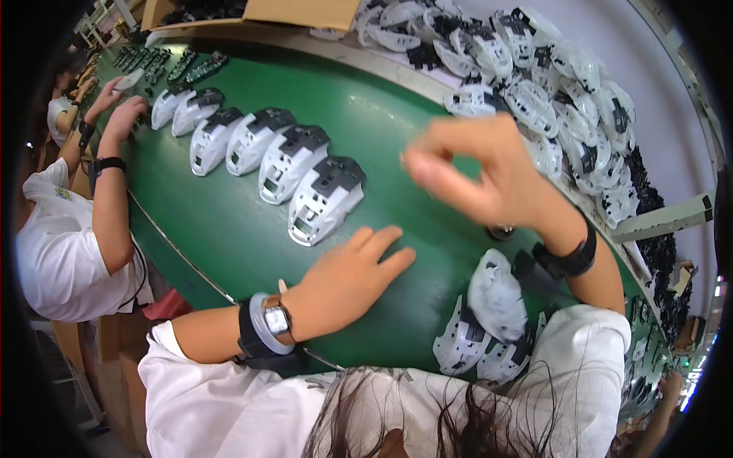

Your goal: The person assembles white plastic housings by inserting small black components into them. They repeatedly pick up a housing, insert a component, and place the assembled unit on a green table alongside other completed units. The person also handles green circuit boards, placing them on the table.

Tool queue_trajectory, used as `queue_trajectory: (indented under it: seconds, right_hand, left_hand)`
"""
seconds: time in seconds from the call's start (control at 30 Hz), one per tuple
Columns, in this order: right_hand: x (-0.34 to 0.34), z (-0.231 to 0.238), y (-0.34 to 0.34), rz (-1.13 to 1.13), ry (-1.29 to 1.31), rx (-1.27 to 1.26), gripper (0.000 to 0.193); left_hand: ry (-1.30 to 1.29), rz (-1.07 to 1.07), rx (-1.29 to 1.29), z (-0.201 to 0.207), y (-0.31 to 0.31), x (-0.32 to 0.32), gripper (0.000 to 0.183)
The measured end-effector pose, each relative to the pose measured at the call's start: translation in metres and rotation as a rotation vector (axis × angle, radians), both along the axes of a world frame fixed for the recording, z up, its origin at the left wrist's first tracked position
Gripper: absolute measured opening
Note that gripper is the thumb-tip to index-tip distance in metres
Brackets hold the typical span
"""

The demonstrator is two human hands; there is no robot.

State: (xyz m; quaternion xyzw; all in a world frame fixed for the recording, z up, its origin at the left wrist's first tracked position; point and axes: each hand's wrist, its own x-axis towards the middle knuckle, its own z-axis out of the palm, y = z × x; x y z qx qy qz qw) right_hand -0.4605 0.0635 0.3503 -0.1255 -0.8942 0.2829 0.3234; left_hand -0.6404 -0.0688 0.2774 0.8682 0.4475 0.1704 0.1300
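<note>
My left hand (351, 278) hovers over or rests on the green bench, fingers spread, holding nothing. It is nearest to the closest of several white plastic shells with dark grey inserts (324, 204), which lie in a slanting row. My right hand (485, 168) is raised over the bench with its fingers curled and thumb and forefinger tips close together. It is slightly blurred, and anything pinched there is too small to see. Below its wrist sits a small round dark object (500, 231), partly hidden. Near my right forearm, a whitish shell (496, 294) lies on other white shells (460, 336).
A heap of white shells with black parts (534, 107) fills the ledge at the back right. A cardboard box (301, 11) stands at the far edge. On the left, a co-worker's hands (126, 114) work near dark green strips (206, 67) on the bench (397, 84).
</note>
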Motion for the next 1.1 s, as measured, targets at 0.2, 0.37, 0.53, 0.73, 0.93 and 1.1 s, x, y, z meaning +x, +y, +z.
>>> queue_trajectory:
  seconds: [0.2,0.37,0.53,0.73,0.93,1.1]
  right_hand:
    - [0.052,-0.023,0.063,-0.722,-0.135,0.329,0.018]
    - [0.064,-0.069,0.158,-0.821,-0.470,0.439,0.023]
    - [0.022,-0.073,0.177,-0.931,-0.581,0.449,0.026]
    - [-0.008,-0.052,0.200,-1.047,-0.859,0.121,0.033]
    - [0.001,-0.052,0.212,-1.128,-0.728,0.040,0.029]
    - [0.001,-0.055,0.212,-1.130,-0.628,0.155,0.023]
  left_hand:
    - [-0.241,-0.022,0.013,0.035,0.014,0.006,0.051]
    - [-0.344,-0.588,-0.029,0.030,0.035,0.105,0.068]
    - [-0.008,-0.629,-0.049,-0.009,0.042,0.172,0.057]
    - [-0.066,-0.476,-0.117,-0.028,0.054,0.192,0.037]
    - [0.043,-0.526,-0.846,0.077,0.087,0.053,0.047]
    - [0.316,-0.444,-1.273,0.069,0.097,0.030,0.060]
